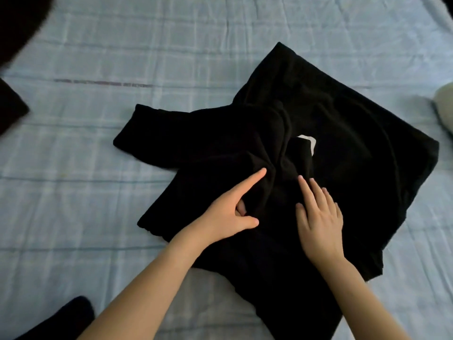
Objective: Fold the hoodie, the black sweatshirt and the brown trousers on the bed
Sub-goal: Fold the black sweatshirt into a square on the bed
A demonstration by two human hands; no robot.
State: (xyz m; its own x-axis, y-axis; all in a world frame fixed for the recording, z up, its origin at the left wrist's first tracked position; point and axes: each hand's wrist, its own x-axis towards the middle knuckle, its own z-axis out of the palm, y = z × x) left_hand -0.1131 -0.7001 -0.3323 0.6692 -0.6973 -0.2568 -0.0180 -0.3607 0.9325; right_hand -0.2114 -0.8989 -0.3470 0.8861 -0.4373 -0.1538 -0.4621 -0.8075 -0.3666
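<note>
Sweatshirt (343,148) lies on the bed (85,173), right of centre in my head view, black and partly bunched. It sits skewed to the checked lines of the sheet. Its long axis runs from the near edge of the view, bottom centre, away and slightly right to a corner pointing at the far side. A second corner points right. One sleeve (171,133) lies across the long axis, reaching left with its blunt end furthest left. A white label (309,140) shows near the middle, just beyond a knot of creases.

Left hand (228,214) rests on the near-left part of the garment. Its index finger is straight and points away and right, tip at the creases. Its thumb is out to the right. Its other fingers are curled into a fold of the cloth; I cannot tell how firmly they hold it.

Right hand (318,217) lies flat on the cloth just right of the left one, palm down, fingers spread and pointing away and left. The hands are close but apart.

Dark cloth (17,25) fills the far-left corner. A dark piece (9,111) sits at the left edge and a dark shape (63,320) at the near left. A pale object (445,106) shows at the right edge; I cannot identify it.
</note>
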